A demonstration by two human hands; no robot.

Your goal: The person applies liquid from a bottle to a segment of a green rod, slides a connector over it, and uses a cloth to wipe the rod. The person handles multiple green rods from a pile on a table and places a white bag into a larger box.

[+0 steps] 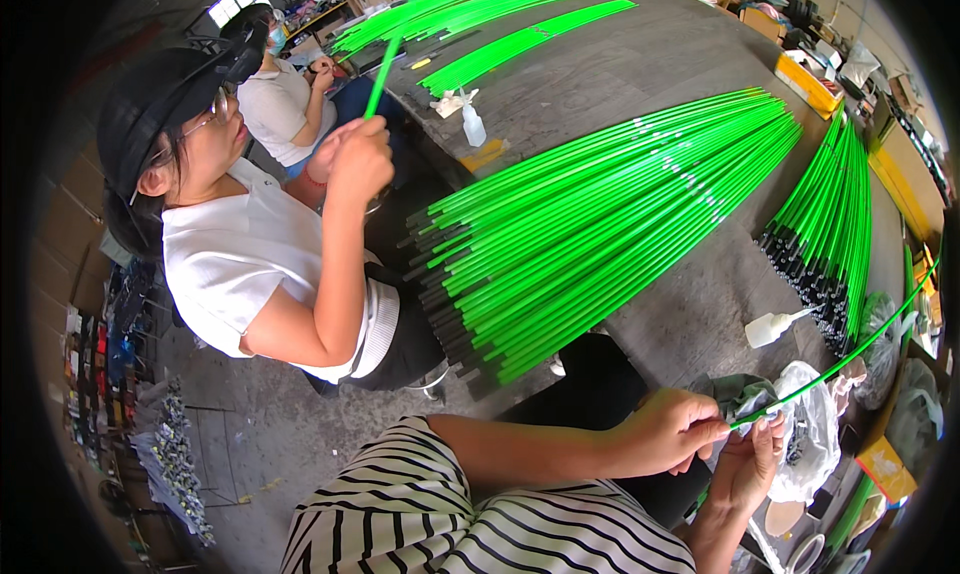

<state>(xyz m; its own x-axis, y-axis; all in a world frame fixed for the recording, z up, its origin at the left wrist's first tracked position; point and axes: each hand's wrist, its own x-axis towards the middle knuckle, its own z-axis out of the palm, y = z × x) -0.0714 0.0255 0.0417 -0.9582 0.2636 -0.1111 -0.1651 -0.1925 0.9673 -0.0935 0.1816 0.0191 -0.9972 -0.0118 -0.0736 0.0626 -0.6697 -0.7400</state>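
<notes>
A thin, glossy green rod slants up to the right from my hands at the lower right. Near its lower end, my left hand pinches it between thumb and fingers. My right hand has its fingertips closed on the same rod, just beside the left. The rod's end is hidden by my fingers, and I cannot make out any small part there. Right behind my hands lies a clear plastic bag with small dark things inside. A white squeeze bottle with a thin nozzle lies beyond it.
A wide fan of green rods with dark ends covers the table. Another bundle lies to its right. More rods and a second bottle are farther off. At left, a co-worker holds a green rod; another person sits beyond.
</notes>
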